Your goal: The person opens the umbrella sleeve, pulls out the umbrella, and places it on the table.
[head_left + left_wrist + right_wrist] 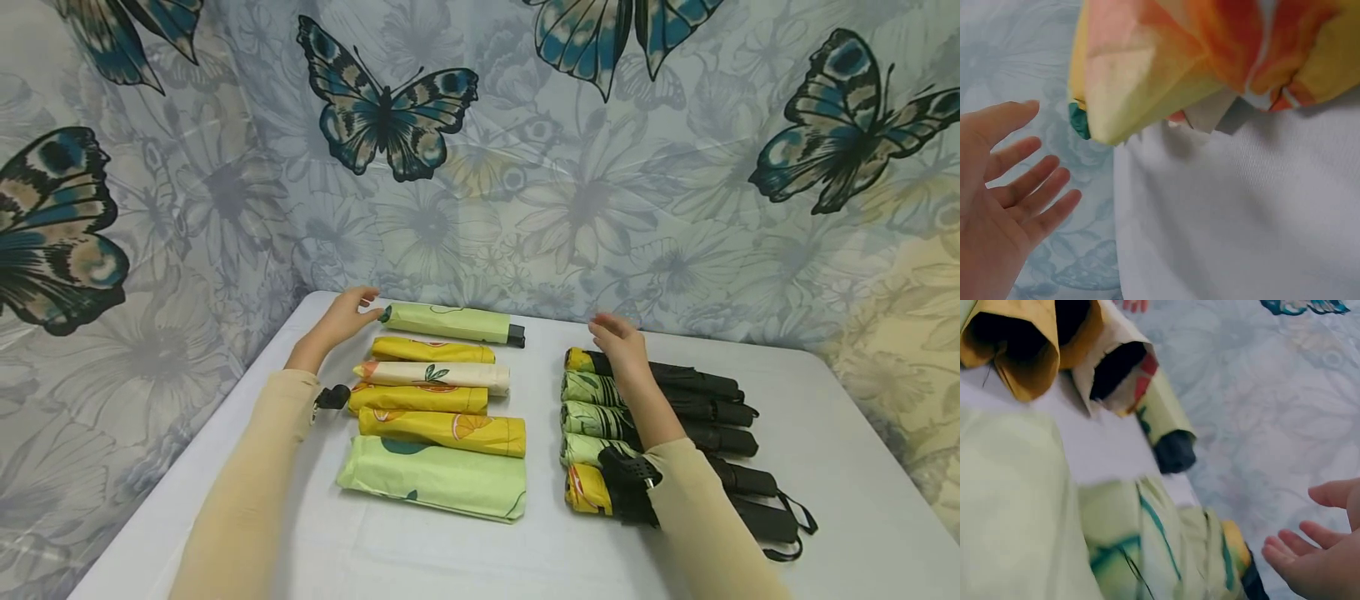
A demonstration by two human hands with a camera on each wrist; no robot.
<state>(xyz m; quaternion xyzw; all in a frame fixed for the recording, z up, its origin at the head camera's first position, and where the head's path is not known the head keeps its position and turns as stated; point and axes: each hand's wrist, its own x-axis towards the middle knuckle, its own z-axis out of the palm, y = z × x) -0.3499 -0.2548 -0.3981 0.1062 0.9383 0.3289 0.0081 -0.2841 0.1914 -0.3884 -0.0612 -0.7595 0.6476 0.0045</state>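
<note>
My left hand (341, 321), fingers loosely spread, is beside the left end of a light green sleeve (442, 322) with a black end sticking out at its right. The left wrist view shows this hand (1010, 200) holding nothing, apart from the fabric sleeves. Nearer on the table lie several flat sleeves: yellow ones (442, 429), a cream one (427, 375) and a wide light green one (442, 479). On the other side, my right hand (621, 342) hovers over the far end of a row of folded umbrellas (693, 408). Its fingers (1300, 540) are slightly bent and hold nothing.
The white table (555, 558) meets a patterned cloth backdrop (525, 208) with butterflies at its far edge. Wrist straps (731, 550) of the nearer umbrellas hang out at the right. Bare table lies between the sleeves and the umbrellas.
</note>
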